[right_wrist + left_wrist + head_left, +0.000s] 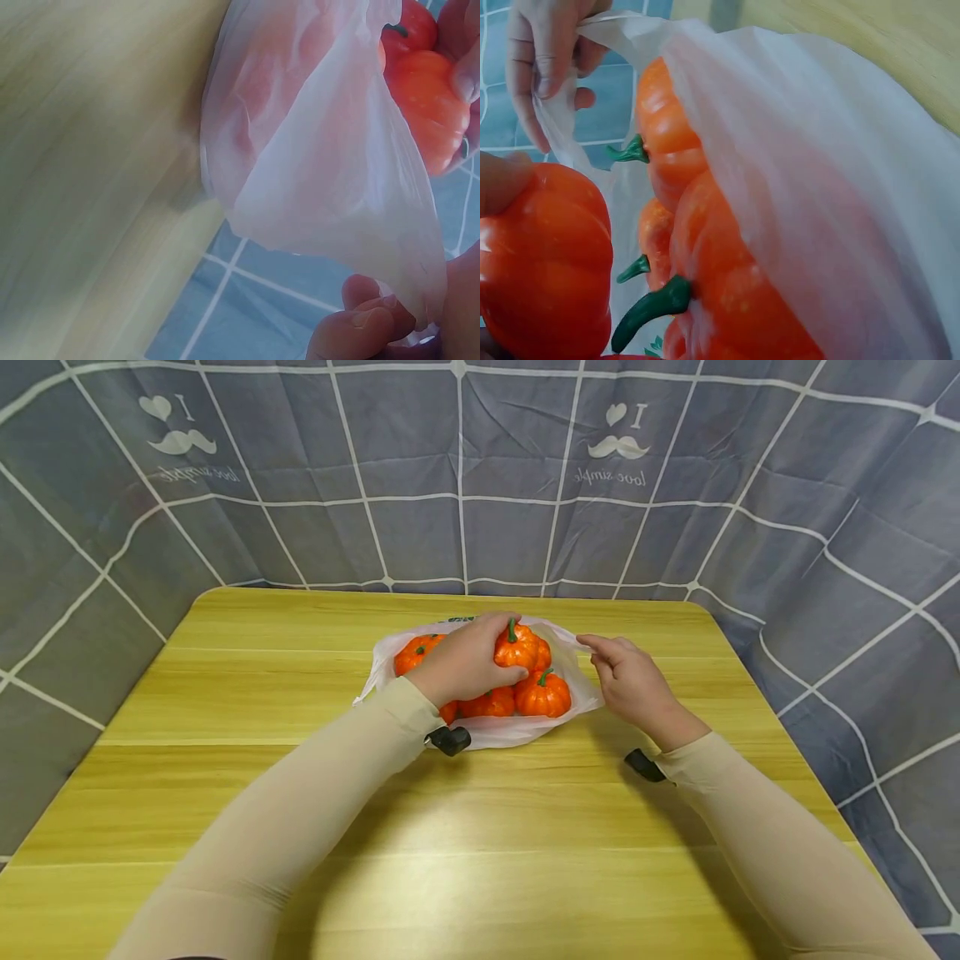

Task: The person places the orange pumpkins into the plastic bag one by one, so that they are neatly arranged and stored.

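A white translucent plastic bag (517, 733) sits on the table, its mouth open upward, with several glossy orange toy pumpkins (543, 695) inside. My left hand (467, 662) reaches over the bag and grips one green-stemmed pumpkin (514, 648) above the others; in the left wrist view this held pumpkin (544, 262) is apart from the green-stemmed pumpkins (731, 270) beside it. On the bag's right side, my right hand (636, 687) pinches the bag's edge and draws it outward. The right wrist view shows the stretched plastic (345, 172) running down to the fingers (349, 334).
The wooden table (480, 860) reaches from the front to a rounded far edge. Grey cloth (420, 460) with white grid lines hangs behind it and along both sides. Dark wrist cameras (450, 741) sit under both beige sleeves.
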Available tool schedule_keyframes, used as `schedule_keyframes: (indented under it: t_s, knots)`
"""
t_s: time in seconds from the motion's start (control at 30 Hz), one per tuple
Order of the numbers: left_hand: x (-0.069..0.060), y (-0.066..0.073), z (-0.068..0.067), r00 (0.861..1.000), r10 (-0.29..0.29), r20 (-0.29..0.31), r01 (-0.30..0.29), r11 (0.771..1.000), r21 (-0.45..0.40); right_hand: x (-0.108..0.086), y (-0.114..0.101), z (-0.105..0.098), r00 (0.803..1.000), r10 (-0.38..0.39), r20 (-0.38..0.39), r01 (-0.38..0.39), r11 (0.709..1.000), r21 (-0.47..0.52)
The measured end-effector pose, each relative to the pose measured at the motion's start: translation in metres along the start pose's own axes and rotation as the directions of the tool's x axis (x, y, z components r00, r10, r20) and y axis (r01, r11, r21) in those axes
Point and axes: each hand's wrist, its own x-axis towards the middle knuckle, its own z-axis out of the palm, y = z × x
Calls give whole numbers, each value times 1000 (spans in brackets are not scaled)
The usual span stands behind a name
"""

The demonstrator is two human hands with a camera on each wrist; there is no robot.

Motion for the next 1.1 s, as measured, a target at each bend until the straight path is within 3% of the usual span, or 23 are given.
schedule_keyframes:
  t_s: [0.4,0.53,1.1]
  knots:
    - [4,4,12,997,-73,-1,72,984,165,0,0,2,1000,-11,-13,11,1000,0]
    - [4,4,14,998,-65,6,63,974,219,0,0,2,1000,-17,-17,17,1000,2]
    - [5,5,17,998,-62,-10,62,959,278,0,1,3,1000,-9,-2,9,1000,-10]
